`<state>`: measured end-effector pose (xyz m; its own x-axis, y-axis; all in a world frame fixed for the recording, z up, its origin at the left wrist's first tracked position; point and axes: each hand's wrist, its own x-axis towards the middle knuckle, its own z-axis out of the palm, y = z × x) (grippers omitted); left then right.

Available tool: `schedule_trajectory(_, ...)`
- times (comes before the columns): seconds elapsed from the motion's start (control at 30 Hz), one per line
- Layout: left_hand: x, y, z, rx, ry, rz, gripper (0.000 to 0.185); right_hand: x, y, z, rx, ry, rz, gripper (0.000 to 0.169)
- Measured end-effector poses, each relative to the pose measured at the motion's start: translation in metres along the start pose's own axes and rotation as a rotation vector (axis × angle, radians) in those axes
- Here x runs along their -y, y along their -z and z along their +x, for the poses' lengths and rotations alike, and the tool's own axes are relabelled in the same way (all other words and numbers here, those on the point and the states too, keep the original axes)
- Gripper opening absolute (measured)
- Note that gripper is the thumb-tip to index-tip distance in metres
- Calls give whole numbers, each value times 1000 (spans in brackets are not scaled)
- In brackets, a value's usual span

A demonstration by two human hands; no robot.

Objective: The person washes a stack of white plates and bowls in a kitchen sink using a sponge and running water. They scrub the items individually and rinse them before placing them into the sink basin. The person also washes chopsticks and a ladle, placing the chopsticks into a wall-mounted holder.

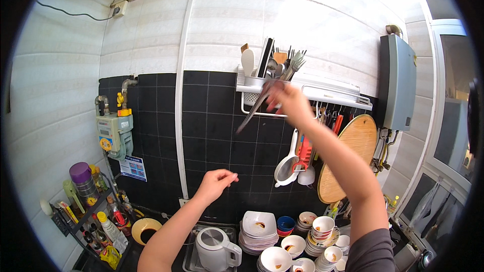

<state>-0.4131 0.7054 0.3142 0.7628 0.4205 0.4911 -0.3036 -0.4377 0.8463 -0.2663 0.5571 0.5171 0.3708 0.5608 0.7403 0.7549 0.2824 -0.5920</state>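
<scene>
My right hand (293, 102) is raised in front of the wall rack (329, 96), gripping a long, narrow utensil (250, 118). Motion blur hides what kind it is; its thin end points down and left. Just above this hand, the rack's holder (254, 81) carries forks (297, 62), spoons, chopsticks and a white rice paddle (247, 61). My left hand (218, 184) hovers lower down before the black tiles (223, 128), its fingers drawn together and nothing visible in them. It touches nothing that I can see.
Below stand a white electric kettle (214, 251), stacked square plates (249, 219) and several bowls (274, 258). A strainer (283, 170) and an oval woven board (355, 155) hang at right. Bottles fill a shelf (89, 211) at left, beneath a gas meter (113, 130).
</scene>
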Motion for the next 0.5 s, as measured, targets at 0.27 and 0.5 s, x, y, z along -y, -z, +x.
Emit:
schedule_trajectory(0.27,38,29,-34,-99,259,-77,14,10,73,85,-599,231,-683,24)
schedule_trajectory(0.5,54,47,-51,-122,314,-79,13,-11,57,106,-543,167,-1015,20)
